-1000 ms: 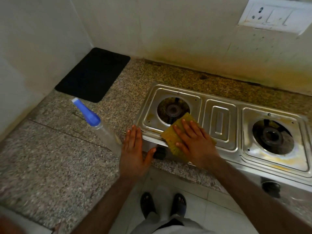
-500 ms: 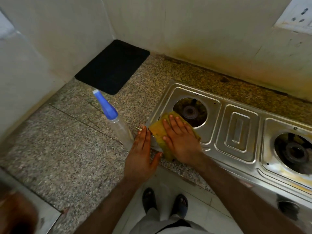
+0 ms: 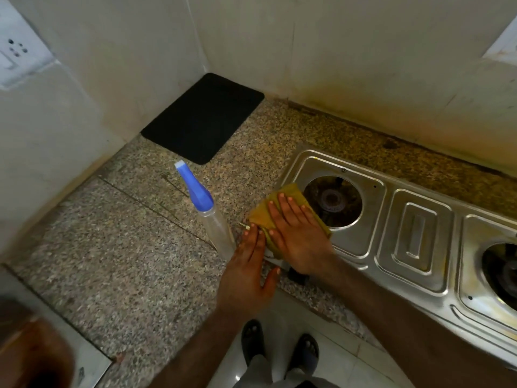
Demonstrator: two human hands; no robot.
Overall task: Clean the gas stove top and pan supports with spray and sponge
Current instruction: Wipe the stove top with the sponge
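At the far left of the head view, a white wall socket (image 3: 19, 56) sits on the pale side wall, and a blurred brown object (image 3: 33, 357) fills the lower left corner. Further right, a black mat (image 3: 202, 117) lies in the back corner of the speckled granite surface (image 3: 126, 261). Near the middle stands a clear spray bottle (image 3: 215, 228) with a blue trigger head (image 3: 194, 189), leaning in the wide-angle picture, just left of the stove's corner. The left hand (image 3: 249, 273) lies flat with straight fingers at the front left corner of the stove, its fingertips just beside the bottle's base and its thumb spread toward the stove's front edge; it holds nothing. Touching it on the right, the right hand (image 3: 298, 233) presses flat on a yellow-green sponge (image 3: 282, 211), fingers straight and spread, not curled round it. The sponge lies on the front left part of the steel gas stove top (image 3: 414, 247), between the stove's left rim and the left burner (image 3: 333, 201), with its far corner showing past the fingertips. Right of that burner comes a raised rectangular panel, then the right burner (image 3: 503, 271), partly cut off by the frame edge. Pan supports are not on the burners. Below, two feet in dark sandals (image 3: 279, 345) stand on a pale tiled floor.
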